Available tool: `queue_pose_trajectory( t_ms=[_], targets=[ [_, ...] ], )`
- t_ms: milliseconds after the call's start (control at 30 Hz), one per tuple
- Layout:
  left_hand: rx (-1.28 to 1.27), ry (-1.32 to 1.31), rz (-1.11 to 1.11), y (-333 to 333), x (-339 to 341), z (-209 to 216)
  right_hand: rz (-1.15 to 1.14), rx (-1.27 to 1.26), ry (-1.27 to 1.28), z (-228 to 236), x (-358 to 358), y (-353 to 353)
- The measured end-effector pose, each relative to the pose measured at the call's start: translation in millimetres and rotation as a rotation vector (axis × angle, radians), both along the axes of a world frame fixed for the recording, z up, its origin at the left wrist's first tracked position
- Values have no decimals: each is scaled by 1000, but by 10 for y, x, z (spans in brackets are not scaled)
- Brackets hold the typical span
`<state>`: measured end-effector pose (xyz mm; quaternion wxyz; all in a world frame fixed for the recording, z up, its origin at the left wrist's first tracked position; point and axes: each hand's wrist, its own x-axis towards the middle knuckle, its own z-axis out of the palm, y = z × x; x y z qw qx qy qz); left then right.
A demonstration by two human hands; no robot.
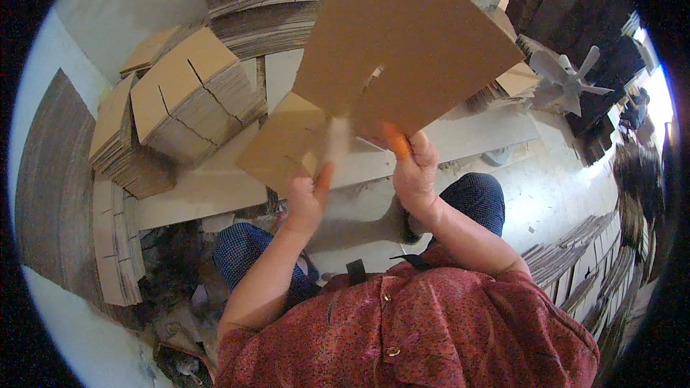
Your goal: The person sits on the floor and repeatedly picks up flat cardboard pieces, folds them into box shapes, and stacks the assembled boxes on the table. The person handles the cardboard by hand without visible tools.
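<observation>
Fingers of the left hand (305, 205) are clamped on one small cardboard piece (277, 140) above the tabletop (194, 194); the right hand (418, 169) is closed on one blurred orange item (397, 141), beside the lower edge of one large cardboard sheet (402, 43); farther out, at least three cardboard stacks (190, 90) at the left, one white fan (569, 85) at the right
</observation>
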<state>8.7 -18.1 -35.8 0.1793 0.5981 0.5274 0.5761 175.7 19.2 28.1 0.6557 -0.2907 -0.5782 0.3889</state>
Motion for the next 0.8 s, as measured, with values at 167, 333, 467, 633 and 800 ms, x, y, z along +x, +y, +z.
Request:
queue_pose_trajectory(
  t_ms=[167, 333, 467, 633, 800],
  targets=[
    [-107, -320, -161, 6, 9, -106, -105, 102, -127, -36, 101, 12],
    [-93, -446, -189, 10, 56, -51, -74, 138, -149, 101, 133, 16],
    [-9, 23, -83, 30, 46, -1, -118, 106, -356, -96, 172, 32],
    [-58, -16, -59, 14, 95, -11, -190, -8, -757, -856, 184, 101],
    [-127, -17, -90, 13, 63, 16, 22, -99, -413, -945, 135, -12]
  ],
)
